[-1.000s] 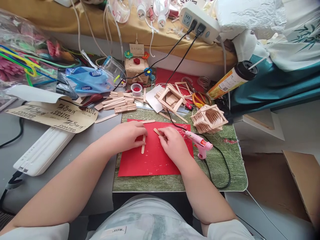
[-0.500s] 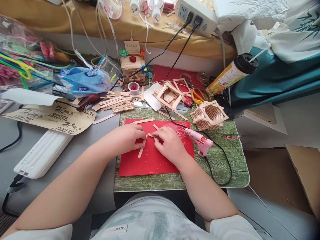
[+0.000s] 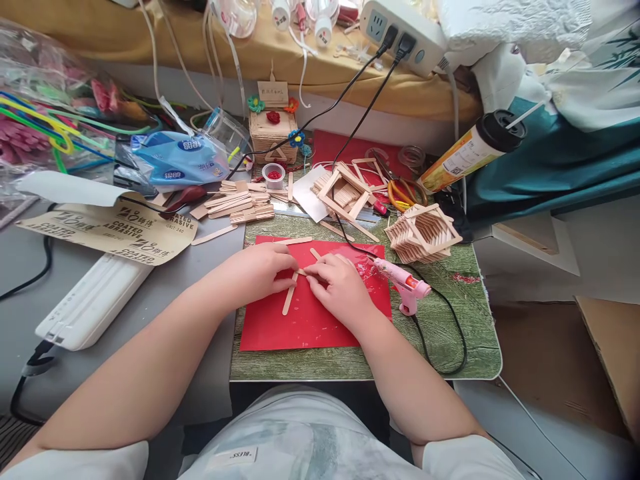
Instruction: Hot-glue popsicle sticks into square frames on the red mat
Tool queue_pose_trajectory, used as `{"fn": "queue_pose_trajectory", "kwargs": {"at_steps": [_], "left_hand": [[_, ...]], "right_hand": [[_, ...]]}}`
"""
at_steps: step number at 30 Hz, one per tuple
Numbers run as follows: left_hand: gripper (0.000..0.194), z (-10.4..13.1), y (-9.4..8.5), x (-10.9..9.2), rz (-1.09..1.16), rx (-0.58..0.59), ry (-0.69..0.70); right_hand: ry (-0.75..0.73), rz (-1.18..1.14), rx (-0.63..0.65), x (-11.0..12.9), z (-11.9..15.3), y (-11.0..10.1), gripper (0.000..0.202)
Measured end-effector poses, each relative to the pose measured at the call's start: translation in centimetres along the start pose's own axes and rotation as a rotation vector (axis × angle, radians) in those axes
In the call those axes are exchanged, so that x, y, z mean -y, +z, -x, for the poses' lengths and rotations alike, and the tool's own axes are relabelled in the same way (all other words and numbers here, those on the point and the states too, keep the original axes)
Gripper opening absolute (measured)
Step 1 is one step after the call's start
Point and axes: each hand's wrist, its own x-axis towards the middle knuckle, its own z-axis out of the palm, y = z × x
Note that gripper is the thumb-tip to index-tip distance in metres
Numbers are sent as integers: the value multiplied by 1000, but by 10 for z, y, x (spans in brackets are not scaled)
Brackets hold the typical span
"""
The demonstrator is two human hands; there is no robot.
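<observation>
Green wood-grain bench (image 3: 310, 369) at the near edge, with a red sheet (image 3: 320, 330) laid on it. Slanted stick (image 3: 289, 301) lying on the sheet, its upper end gripped by the fingertips of the left hand (image 3: 275, 270). Second stick (image 3: 301, 272) pinched in the right hand (image 3: 337, 280); its bare end is brought right up to the slanted stick's top, though whether the two touch is hard to tell, fingers being in the way. Third stick (image 3: 315, 253) seen poking out beyond the right hand's knuckles, rest covered. Fourth stick (image 3: 296, 241) left flat along the sheet's far edge. Pink glue gun (image 3: 409, 287) placed right of the sheet, nozzle pointed at it. Farther: stacked stick frame (image 3: 406, 245) set behind the gun, loose stick pile (image 3: 245, 203) heaped to the left. Behind those, stick box (image 3: 273, 137) decorated with flowers. Farthest, white power strip (image 3: 425, 50) on the cloth-covered shelf (image 3: 185, 50), two black plugs inserted.
</observation>
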Motion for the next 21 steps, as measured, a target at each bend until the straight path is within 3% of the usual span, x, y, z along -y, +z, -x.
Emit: {"fn": "queue_pose_trajectory", "kwargs": {"at_steps": [5,8,10,12,15,16,19,21], "left_hand": [[27,-5,10,2,5,-82,-30],[24,-8,12,1,45,-101,-60],[21,-8,12,-1,71,-99,-83],[17,-8,11,-1,87,-98,-111],[14,-9,13,0,92,-103,-138],[14,-9,13,1,94,-103,-140],[15,-9,15,4,99,-97,-140],[17,-9,13,4,89,-89,-140]], "right_hand": [[-2,16,-4,4,-3,1,17],[-61,52,-75,16,9,-16,17],[-123,70,-200,24,30,-36,23],[-163,61,-422,24,57,-57,34],[-69,169,-836,3,97,-78,42],[6,203,-883,-7,107,-81,48],[269,208,-712,-37,126,-74,75],[433,109,-566,-49,130,-65,80]]}}
